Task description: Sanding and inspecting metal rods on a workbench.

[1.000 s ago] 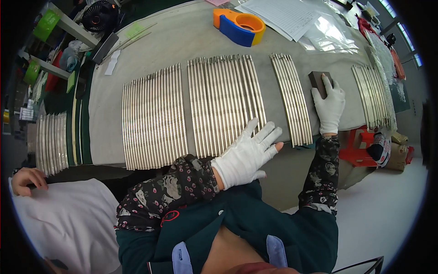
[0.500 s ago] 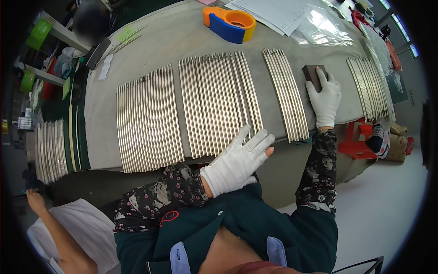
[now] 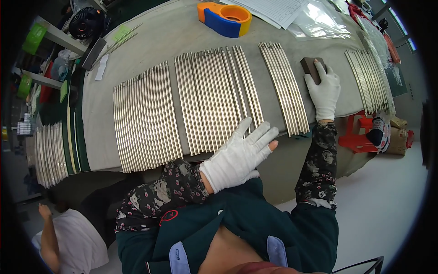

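Note:
Silvery metal rods lie side by side in groups on the grey cloth-covered table. My left hand (image 3: 239, 153), in a white glove with a bare fingertip showing, spreads its fingers over the near ends of the middle group of rods (image 3: 205, 100). Its fingertips touch the rods at that group's right edge, where a few rods (image 3: 249, 86) stand slightly apart; the ends under the hand are hidden. Further right, my gloved right hand (image 3: 325, 91) has its thumb and fingers around a dark brown block (image 3: 308, 66) resting on the table. A narrower rod group (image 3: 283, 86) lies between the hands.
A wide rod group (image 3: 146, 118) lies left, wrapped rods (image 3: 365, 82) far right. At the back are an orange-and-blue tape dispenser (image 3: 223, 19), papers (image 3: 276, 11) and clear bags (image 3: 319, 20). A red stool (image 3: 353, 134) stands right; a co-worker in white (image 3: 75, 239) is lower left.
My left hand has shifted slightly right across the rod ends. My right hand stays on the block. The co-worker at lower left has moved, and the view has tilted slightly.

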